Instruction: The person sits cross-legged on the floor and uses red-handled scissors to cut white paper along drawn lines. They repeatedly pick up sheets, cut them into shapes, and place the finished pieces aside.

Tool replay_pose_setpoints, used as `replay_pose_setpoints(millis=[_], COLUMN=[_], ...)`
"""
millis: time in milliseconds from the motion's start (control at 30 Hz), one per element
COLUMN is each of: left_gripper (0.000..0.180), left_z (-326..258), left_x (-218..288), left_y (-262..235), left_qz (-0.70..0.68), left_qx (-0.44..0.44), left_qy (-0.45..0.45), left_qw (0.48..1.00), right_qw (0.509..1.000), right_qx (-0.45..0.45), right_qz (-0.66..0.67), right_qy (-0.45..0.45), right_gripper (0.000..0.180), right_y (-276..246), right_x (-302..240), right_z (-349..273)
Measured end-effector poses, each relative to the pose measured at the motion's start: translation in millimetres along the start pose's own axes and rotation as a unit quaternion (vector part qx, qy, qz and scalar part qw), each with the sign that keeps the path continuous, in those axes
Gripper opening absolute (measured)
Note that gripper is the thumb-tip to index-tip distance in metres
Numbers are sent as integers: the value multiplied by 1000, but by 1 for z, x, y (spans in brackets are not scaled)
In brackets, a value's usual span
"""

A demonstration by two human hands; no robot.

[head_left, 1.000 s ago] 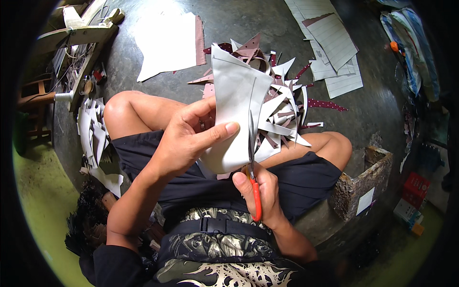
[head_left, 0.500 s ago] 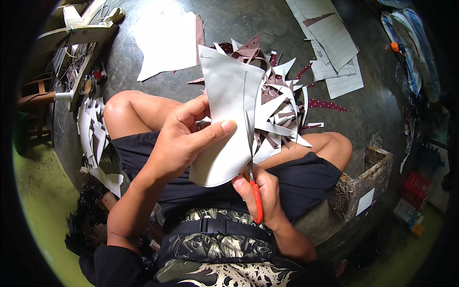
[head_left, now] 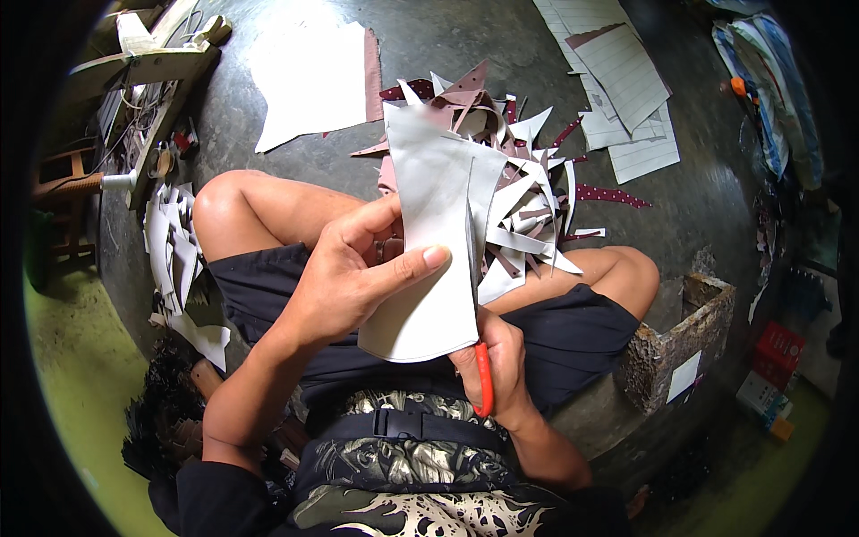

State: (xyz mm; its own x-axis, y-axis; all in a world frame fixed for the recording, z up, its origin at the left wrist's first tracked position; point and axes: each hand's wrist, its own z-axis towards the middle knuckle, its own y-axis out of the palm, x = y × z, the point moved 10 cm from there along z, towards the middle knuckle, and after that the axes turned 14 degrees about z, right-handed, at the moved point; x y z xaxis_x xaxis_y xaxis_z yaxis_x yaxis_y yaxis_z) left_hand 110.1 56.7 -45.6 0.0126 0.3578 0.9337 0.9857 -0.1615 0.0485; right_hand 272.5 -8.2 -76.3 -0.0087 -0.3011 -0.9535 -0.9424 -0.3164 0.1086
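A curved white sheet piece (head_left: 419,318) is pinched between the thumb and fingers of my left hand (head_left: 353,268), held up over my lap. Red-handled scissors (head_left: 484,380) are in my right hand (head_left: 506,362), at the sheet's lower right edge. Their blades run up along that edge and are mostly hidden by the sheet. A strip (head_left: 488,174) along the sheet's right side is parting from it at a slit. Behind the sheet lies a heap of pointed offcuts (head_left: 532,210), white, mauve and dotted maroon, between my crossed legs.
On the floor ahead lies a large white sheet (head_left: 309,85) with a mauve edge. Lined paper pieces (head_left: 626,85) lie far right. A rough open box (head_left: 667,358) stands by my right knee. White cut pieces (head_left: 170,237) are stacked at my left, below a wooden frame (head_left: 174,107).
My left hand and the white sheet have shifted slightly right and toward me. The scissors' blades, plainly visible before, are now mostly behind the sheet. My right hand has barely moved.
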Motion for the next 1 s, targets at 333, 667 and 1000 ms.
replay_pose_setpoints(millis=[333, 667, 1000], left_gripper=[38, 19, 21], left_z=[0, 10, 9], left_x=[4, -9, -17], left_y=[1, -3, 6], left_qz=[8, 11, -14], left_qx=[-13, 60, 46], left_qy=[-4, -4, -21], left_qw=[1000, 998, 999], right_qw=[996, 998, 995], right_qx=[23, 33, 47], right_qz=[78, 41, 91], right_qy=[22, -44, -14], right_gripper=[29, 23, 26], right_y=[4, 4, 1], right_x=[3, -2, 11], right_z=[-10, 5, 3])
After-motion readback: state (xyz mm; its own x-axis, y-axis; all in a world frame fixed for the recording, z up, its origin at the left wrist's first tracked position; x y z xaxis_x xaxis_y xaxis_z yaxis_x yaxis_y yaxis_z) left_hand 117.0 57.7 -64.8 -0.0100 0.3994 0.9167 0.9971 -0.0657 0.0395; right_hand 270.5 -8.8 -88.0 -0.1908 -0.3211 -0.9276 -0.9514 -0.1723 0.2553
